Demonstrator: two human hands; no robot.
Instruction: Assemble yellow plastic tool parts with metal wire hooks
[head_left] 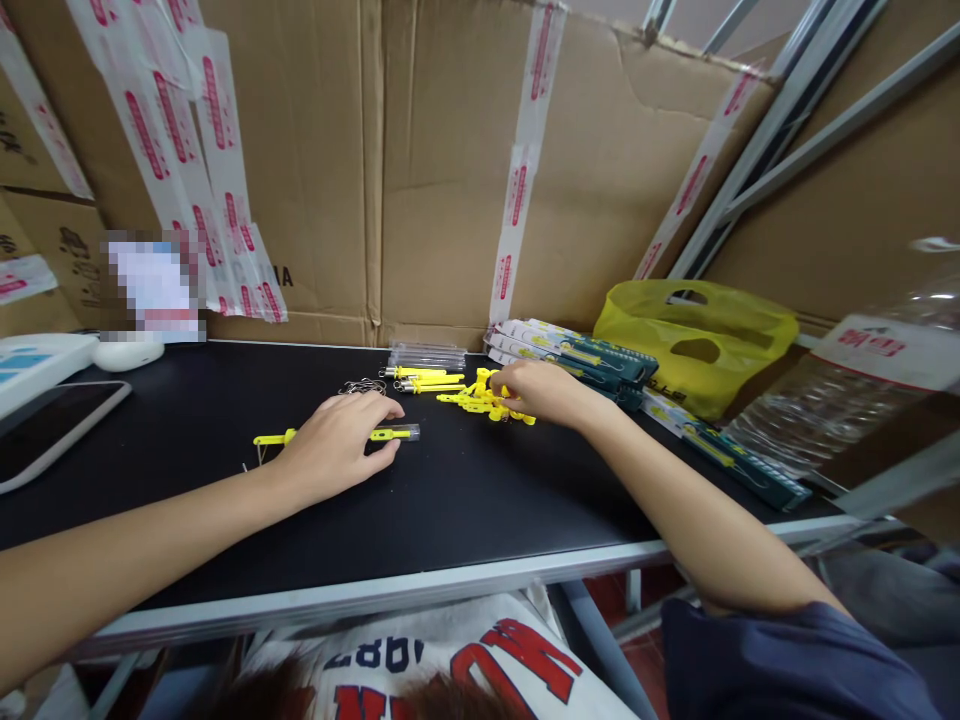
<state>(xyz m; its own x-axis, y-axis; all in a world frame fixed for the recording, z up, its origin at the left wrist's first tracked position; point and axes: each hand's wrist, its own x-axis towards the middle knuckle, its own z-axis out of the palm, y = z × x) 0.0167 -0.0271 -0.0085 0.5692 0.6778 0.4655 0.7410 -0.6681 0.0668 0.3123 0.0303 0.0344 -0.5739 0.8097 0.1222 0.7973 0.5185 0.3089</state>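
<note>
Black is the top of the desk [465,500], with a grey metal strip [375,590] along its front edge. Our two bare arms reach over that edge.

Our left hand [337,445] lies palm down near the middle of the desk, a bit to the left. Its fingers curl over a yellow stick [274,438] and hold it against the desk. One yellow end pokes out on the left, and a clear cap [405,432] pokes out on the right. We think the hand presses the stick down so it cannot roll away.

Our right hand [544,390] is a little farther back. Its fingertips dip into a pile of yellow pieces [469,400]. The fingers are bent, but we cannot tell if they have pinched one. The pile lies close, likely so it is easy to reach.

Just behind the left hand lie some metal rings [364,386]. Beside them lie two other sticks [431,380], and behind those some clear tubes [427,355] near the back edge. Each kind seems to have its own spot, maybe so nothing gets mixed up.

Toward the back right corner, green packs [600,360] lie in a stack, touching a yellow bag [697,340]. A tablet [52,425] lies at the left edge. Cardboard boxes [315,150] with tape stand behind the desk like a wall.
</note>
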